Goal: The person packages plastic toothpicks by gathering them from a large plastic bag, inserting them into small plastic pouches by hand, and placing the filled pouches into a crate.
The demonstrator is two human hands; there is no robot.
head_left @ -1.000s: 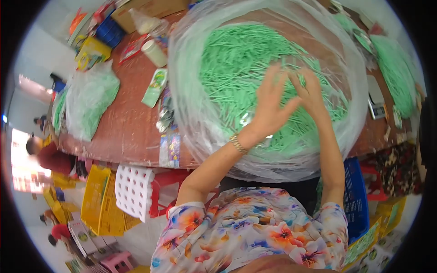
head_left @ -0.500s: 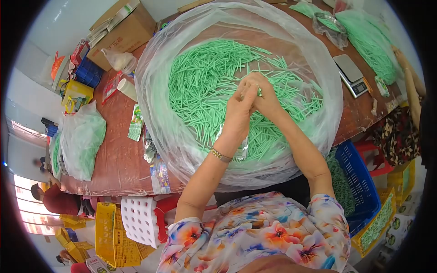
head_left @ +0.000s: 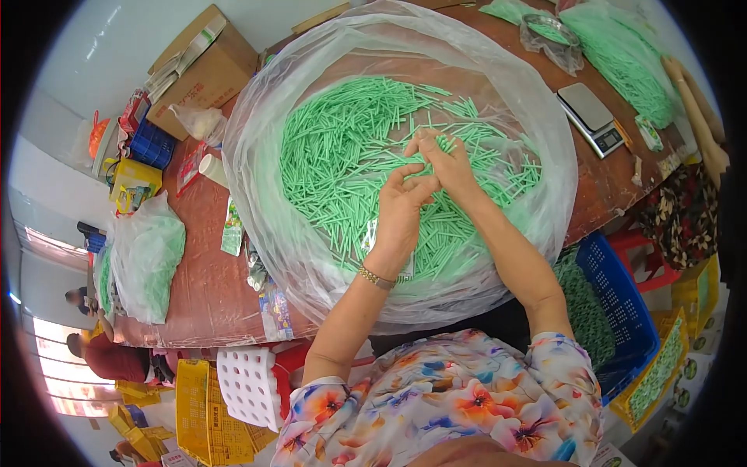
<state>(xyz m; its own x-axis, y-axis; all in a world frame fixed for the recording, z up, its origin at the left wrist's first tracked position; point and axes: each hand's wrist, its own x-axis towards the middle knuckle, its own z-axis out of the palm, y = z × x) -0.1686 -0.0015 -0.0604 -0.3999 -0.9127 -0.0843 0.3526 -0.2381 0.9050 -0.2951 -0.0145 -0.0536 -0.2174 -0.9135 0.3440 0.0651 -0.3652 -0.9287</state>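
Many short green sticks [head_left: 327, 148] lie heaped inside a large clear plastic bag [head_left: 261, 140] with its rim rolled open on the table. My right hand [head_left: 445, 162] is above the heap, its fingers closed round a small bundle of green sticks whose ends show at the top. Just left of it and lower, my left hand [head_left: 403, 204] has curled fingers that are apart, with nothing visible held. A small foil packet [head_left: 369, 235] lies on the sticks, partly behind my left wrist, which wears a gold watch.
A digital scale [head_left: 593, 117] and a steel bowl [head_left: 549, 29] stand at the right. Bagged sticks [head_left: 148, 257] sit at the left. A blue basket [head_left: 615, 311] is beside my right side. Another person's arms [head_left: 696, 109] reach in at the far right.
My hands, pressed together half a second ago, have moved slightly apart. My left hand is lower and its fingers have loosened. The whole view has shifted.
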